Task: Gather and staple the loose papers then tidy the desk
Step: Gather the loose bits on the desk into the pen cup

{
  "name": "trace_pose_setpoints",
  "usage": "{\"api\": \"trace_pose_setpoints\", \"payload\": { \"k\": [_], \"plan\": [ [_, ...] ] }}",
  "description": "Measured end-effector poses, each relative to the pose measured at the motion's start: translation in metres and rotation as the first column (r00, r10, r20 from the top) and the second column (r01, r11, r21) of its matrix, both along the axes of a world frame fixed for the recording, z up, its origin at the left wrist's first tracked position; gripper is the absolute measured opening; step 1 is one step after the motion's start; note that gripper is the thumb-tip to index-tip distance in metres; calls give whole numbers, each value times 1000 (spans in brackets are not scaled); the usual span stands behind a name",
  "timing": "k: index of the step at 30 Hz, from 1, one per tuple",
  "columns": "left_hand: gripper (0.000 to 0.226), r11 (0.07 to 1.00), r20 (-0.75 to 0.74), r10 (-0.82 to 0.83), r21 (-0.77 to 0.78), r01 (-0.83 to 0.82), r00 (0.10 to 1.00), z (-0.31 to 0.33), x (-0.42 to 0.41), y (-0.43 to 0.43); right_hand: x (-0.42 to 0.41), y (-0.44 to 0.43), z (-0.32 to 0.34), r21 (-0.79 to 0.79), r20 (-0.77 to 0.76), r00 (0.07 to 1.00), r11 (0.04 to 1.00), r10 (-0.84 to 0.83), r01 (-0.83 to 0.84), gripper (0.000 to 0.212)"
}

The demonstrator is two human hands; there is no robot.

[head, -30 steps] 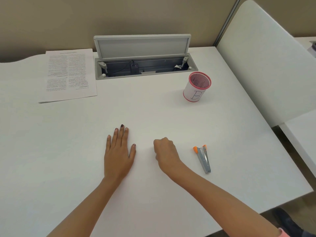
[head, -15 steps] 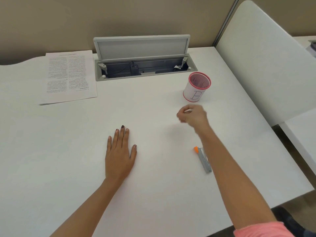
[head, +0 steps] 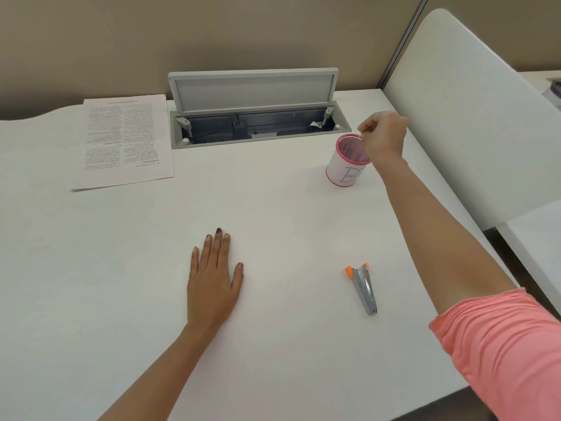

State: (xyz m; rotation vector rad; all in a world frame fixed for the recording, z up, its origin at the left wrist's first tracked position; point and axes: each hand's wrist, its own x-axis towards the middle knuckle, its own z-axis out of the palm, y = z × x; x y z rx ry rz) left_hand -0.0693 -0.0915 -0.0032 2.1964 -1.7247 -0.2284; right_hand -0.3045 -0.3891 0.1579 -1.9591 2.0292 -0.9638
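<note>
A stack of printed papers (head: 121, 141) lies flat at the far left of the white desk (head: 91, 284). A grey stapler with orange tips (head: 362, 288) lies on the desk near the right front. My left hand (head: 214, 281) rests flat on the desk, palm down, fingers apart, holding nothing. My right hand (head: 384, 138) hovers just above the rim of a pink mesh cup with a white label (head: 344, 173). Its fingertips are pinched on something tiny that I cannot identify.
An open grey cable box (head: 258, 129) with its lid raised sits in the desk at the back centre. A white curved divider panel (head: 470, 117) stands along the right side. The desk's right edge runs close to the stapler's side.
My right hand lifted from the desk beside the stapler and travelled forward and right, fingers pinched, to above the pink cup. My left hand, the stapler and the papers stayed put.
</note>
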Motion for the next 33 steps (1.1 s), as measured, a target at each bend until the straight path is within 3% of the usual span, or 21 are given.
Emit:
{"api": "trace_pose_setpoints", "payload": {
  "k": [5,9,15,21,29,33],
  "plan": [
    [63,1000,9,0,6,0,1000,-1,0,0,-2,-3,-2,-55,-21,1000,998,20,-21,26],
    [63,1000,5,1,5,-1,1000,0,0,0,-4,-3,-3,-26,-47,999,1000,9,-10,35],
    [63,1000,1,0,-2,0,1000,0,0,1,-7,-2,-3,-46,-64,997,998,44,-47,25],
    [63,1000,-3,-1,-3,1,1000,-1,0,0,-11,-7,-6,-8,-37,996,996,87,-87,29],
    [63,1000,1,0,-3,0,1000,-1,0,0,-14,-3,-11,-78,-42,997,994,70,-73,29],
    [63,1000,-4,1,-3,-1,1000,-1,0,0,-1,34,-15,-145,-30,989,978,144,-147,27]
  ]
}}
